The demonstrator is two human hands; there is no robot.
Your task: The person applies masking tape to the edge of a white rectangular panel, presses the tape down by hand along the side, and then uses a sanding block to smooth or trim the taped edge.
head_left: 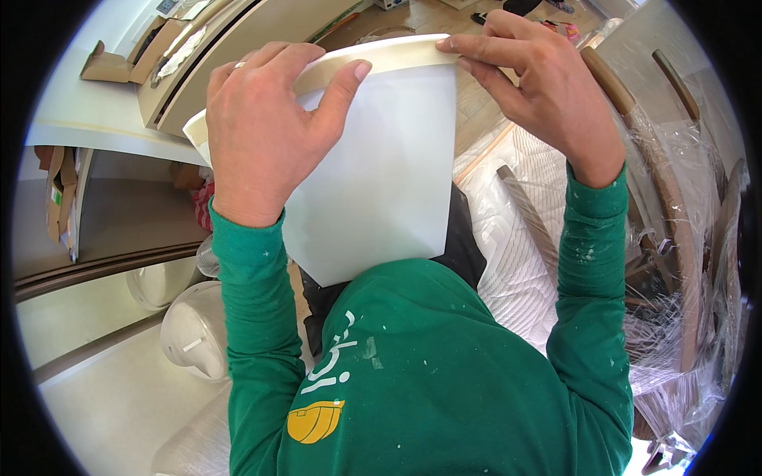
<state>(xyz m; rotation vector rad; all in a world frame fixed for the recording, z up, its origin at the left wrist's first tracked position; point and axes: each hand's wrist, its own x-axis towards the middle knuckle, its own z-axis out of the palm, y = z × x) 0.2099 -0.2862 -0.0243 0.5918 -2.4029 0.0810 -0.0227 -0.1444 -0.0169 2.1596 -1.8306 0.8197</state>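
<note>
Both hands hold a white sheet (381, 174) up in front of the chest, over the green sweatshirt (421, 373). The sheet's top edge is folded into a cream strip (373, 59). The left hand (266, 131) has its grip closed on the strip's left part, thumb lying over the front, fingers behind. The right hand (540, 87) pinches the strip's right end with its fingertips, grip closed on it.

An open cardboard box (119, 59) lies on the white tabletop (71, 111) at upper left; what is in it cannot be made out. A second flattened carton (57, 202) leans below the tabletop's edge. Wooden chairs wrapped in clear film (675, 222) stand at right, beside a white mattress (516, 262).
</note>
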